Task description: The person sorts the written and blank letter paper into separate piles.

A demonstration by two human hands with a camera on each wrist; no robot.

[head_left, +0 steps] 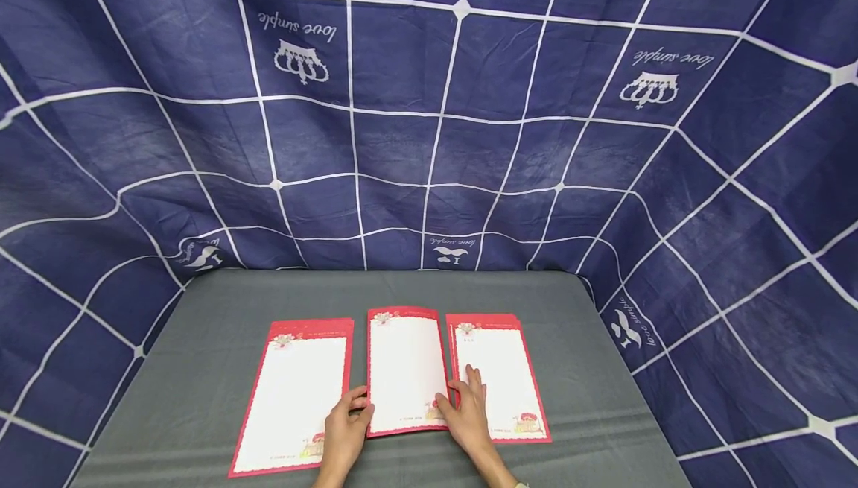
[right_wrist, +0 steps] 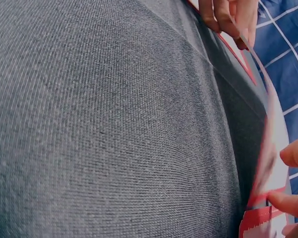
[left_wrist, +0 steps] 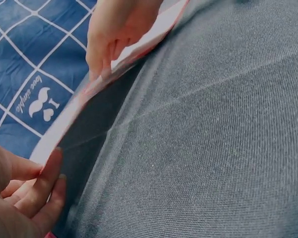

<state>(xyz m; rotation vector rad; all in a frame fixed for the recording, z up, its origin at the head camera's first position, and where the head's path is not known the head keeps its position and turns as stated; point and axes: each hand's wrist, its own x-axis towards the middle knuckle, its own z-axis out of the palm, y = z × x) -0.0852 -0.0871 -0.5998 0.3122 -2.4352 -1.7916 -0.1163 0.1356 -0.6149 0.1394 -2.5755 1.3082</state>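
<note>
A red-bordered sheet of letter paper [head_left: 405, 369], with a flower at its top left and a small house at its bottom right, is held up between both hands and bows slightly. My left hand [head_left: 345, 428] pinches its lower left edge, thumb in front and fingers behind. At the lower right edge, my right hand [head_left: 469, 417] grips it with the thumb over the front; the other fingers spread over the right-hand pile of similar sheets [head_left: 503, 376]. In the left wrist view, the sheet's lower edge stands off the grey cloth [left_wrist: 198, 148].
To the left, another pile of red-bordered sheets [head_left: 295, 391] lies flat and slightly slanted. Grey cloth covers the table [head_left: 181, 406]. Blue curtains with white grid lines [head_left: 395, 153] hang behind the table and along both sides.
</note>
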